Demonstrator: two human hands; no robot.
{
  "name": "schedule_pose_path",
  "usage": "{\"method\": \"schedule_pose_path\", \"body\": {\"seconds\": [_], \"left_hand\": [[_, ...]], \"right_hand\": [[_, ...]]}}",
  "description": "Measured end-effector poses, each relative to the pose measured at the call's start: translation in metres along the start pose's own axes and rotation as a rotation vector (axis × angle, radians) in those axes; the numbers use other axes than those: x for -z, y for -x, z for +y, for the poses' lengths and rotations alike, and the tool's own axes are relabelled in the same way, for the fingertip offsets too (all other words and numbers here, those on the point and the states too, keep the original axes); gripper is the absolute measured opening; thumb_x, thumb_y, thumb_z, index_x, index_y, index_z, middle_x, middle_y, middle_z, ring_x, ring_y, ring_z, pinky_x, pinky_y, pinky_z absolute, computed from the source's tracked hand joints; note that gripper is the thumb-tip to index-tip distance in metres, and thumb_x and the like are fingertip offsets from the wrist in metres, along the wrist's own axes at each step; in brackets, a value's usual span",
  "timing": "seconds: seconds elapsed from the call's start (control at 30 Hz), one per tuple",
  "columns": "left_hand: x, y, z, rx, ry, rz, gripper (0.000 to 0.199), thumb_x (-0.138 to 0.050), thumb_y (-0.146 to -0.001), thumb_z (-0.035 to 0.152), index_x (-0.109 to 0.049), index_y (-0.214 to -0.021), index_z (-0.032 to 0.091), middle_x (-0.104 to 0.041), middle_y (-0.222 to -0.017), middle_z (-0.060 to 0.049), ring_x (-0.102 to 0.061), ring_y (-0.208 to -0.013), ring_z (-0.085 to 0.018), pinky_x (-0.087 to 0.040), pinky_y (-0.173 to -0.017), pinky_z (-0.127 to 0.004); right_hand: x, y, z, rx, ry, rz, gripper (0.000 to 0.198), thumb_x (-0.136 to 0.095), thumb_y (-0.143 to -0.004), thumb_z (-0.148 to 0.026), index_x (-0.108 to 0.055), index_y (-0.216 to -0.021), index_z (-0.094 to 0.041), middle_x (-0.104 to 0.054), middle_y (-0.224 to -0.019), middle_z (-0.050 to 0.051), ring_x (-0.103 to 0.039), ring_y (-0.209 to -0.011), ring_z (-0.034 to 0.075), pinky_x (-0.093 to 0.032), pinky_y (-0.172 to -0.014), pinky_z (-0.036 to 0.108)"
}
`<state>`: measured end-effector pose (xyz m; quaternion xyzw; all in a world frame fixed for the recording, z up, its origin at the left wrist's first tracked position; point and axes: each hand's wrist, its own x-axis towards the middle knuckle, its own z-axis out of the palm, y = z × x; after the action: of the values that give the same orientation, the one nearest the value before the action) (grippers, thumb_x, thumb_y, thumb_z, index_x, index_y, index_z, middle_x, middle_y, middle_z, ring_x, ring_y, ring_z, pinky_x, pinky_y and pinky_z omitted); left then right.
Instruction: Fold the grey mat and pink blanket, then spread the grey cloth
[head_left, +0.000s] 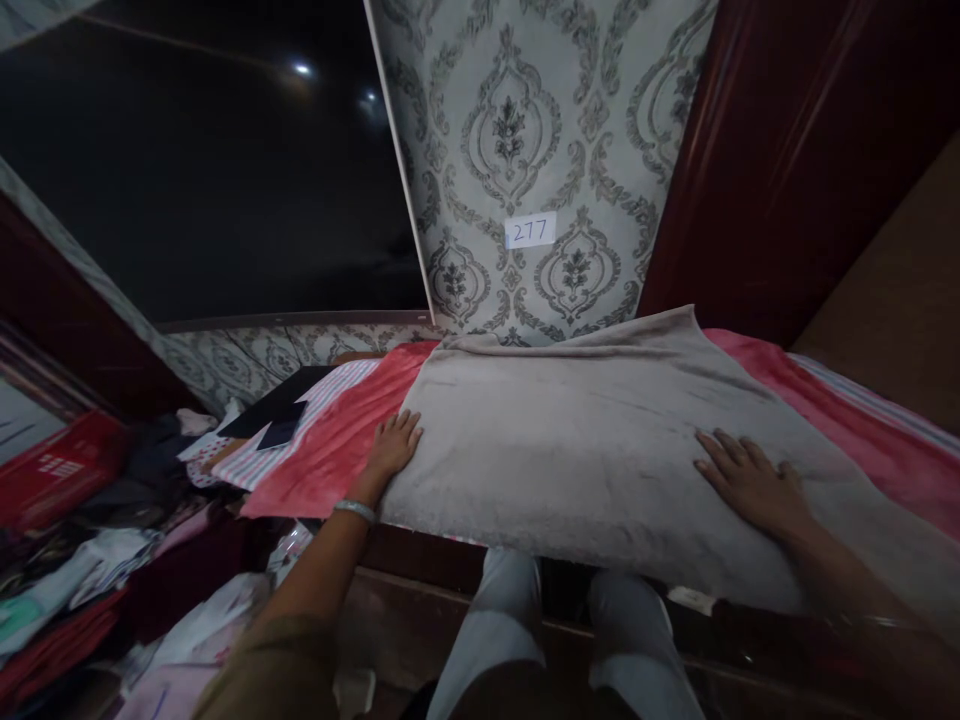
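Note:
A grey plush cloth (555, 440) lies spread over a pinkish-red cloth (330, 435) in front of me. Its far edge is creased, with one corner standing up against the wall. My left hand (395, 443) rests flat on the grey cloth's left edge, fingers stretched out. On the right part of the same cloth lies my right hand (754, 480), palm down with the fingers spread. Neither hand grips anything. Beneath the red cloth, a striped cloth (341, 380) shows at the left and again at the far right.
A dark flat phone-like object (282, 427) lies on the striped cloth at left. Heaped clothes (97, 570) and a red box (64, 470) are at lower left. A large black screen (225, 170) and a paper marked 277 (530, 230) are on the wall behind.

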<state>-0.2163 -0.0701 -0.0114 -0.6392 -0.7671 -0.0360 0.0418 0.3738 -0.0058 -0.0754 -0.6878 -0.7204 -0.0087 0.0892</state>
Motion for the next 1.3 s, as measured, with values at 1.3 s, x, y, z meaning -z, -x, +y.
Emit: {"method": "schedule_pose_path", "body": {"seconds": [1.3], "left_hand": [[-0.010, 0.105, 0.073, -0.708, 0.084, -0.009, 0.089, -0.069, -0.084, 0.033, -0.023, -0.160, 0.032, -0.024, -0.168, -0.012, -0.020, -0.155, -0.033, -0.015, -0.123, -0.062]], "right_hand": [[-0.003, 0.130, -0.121, 0.634, -0.267, 0.311, 0.064, -0.045, -0.089, -0.006, -0.051, -0.146, -0.036, -0.054, -0.150, 0.004, -0.049, -0.139, 0.027, -0.045, -0.107, 0.058]]}}
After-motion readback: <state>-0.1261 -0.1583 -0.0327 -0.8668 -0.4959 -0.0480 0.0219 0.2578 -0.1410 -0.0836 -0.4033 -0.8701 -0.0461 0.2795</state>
